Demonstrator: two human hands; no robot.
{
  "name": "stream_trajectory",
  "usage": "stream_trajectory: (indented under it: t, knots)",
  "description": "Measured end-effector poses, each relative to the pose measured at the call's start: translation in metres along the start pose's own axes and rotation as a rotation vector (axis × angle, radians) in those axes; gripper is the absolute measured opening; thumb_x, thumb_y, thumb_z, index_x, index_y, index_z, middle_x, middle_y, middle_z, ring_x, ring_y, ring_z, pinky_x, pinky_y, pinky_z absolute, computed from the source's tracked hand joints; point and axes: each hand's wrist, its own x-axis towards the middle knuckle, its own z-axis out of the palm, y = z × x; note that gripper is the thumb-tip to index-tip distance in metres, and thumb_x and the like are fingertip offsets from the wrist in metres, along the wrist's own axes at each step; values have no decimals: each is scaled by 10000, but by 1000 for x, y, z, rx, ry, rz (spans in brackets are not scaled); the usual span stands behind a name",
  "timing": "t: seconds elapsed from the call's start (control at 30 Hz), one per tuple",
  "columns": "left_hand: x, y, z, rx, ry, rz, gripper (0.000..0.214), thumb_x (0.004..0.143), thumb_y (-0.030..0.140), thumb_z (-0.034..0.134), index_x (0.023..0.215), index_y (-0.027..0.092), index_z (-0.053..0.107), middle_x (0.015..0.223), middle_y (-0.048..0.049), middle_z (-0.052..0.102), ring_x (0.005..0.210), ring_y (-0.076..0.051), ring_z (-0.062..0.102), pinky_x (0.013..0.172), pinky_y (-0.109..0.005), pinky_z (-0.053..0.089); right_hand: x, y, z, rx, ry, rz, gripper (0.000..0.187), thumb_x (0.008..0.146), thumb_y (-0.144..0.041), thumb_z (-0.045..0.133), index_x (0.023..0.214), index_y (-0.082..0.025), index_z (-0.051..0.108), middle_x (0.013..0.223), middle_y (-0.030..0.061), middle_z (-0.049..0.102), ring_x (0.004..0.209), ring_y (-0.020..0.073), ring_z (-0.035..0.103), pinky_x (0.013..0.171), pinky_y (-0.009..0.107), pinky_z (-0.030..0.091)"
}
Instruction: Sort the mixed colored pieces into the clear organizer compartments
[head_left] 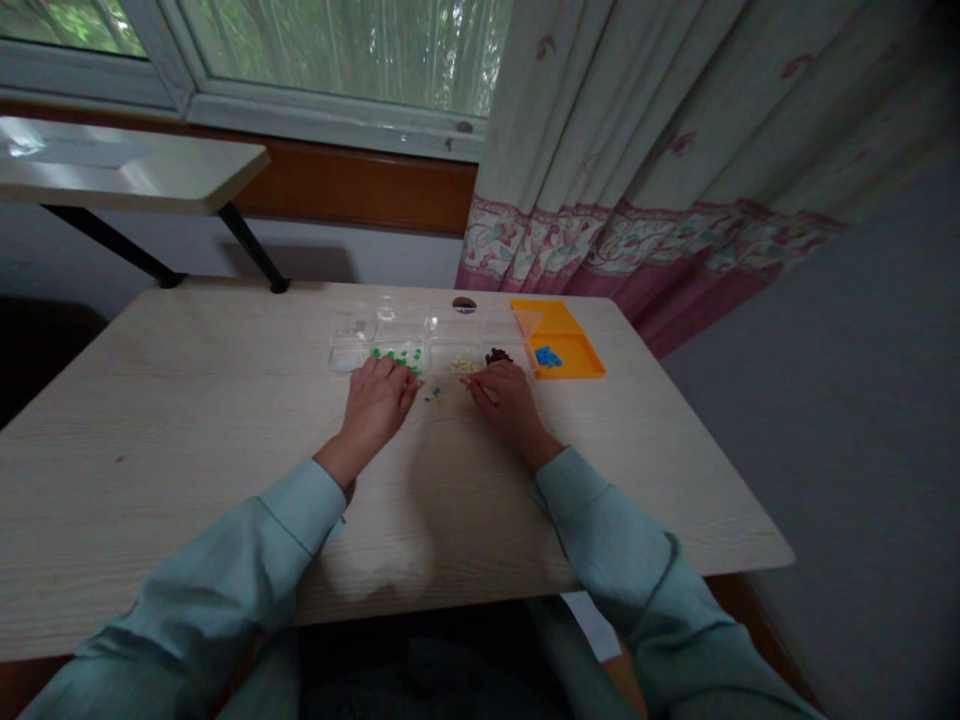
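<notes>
Compartment box [454, 325], clear plastic, smooth and glossy with bright reflections; tray [551, 316], opaque orange plastic, smooth, low sheen; blue pieces [549, 357] and green pieces [403, 356], plastic in appearance, too small for finish to be read. Counter [187, 450], pale wood-grain surface, smooth, mostly matt; raised shelf [187, 165], smooth, glossy top, on dark struts [255, 250], metal in appearance. Sleeves [202, 590], matt woven cloth, creased; curtain [600, 130], soft patterned cloth, matt, in folds; window pane [337, 50], glossy glass; wall [840, 400], smooth and matt.

Floral curtain [592, 130] beside a window [345, 55]
</notes>
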Motion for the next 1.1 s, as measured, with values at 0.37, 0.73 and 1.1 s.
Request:
stream_trajectory:
  t: [0.37, 0.73, 1.1]
  knots:
    - [0, 3, -3, -58, 33, 18, 335, 965, 368, 374, 822, 186, 616, 877, -93, 555, 905, -247, 479, 741, -370, 362, 1, 0, -1, 17, 0, 29, 223, 914, -289, 530, 832, -202, 718, 800, 65, 708, 801, 199, 614, 805, 371, 443]
    - [0, 2, 0, -5, 33, -1, 305, 969, 309, 349, 853, 177, 599, 887, -99, 557, 906, -253, 479, 742, -376, 369, -1, 3, 0, 6, 11, 19, 217, 917, -287, 529, 852, -200, 718, 804, 56, 711, 804, 195, 607, 801, 362, 434]
    - [1, 1, 0, -169, -70, 155, 193, 878, 354, 561, 1002, 220, 623, 958, -74, 539, 961, -249, 473, 849, -403, 397, 0, 0, 0, 0, 10, 35, 236, 922, -316, 532, 836, -200, 718, 790, 64, 699, 802, 197, 607, 804, 366, 440]
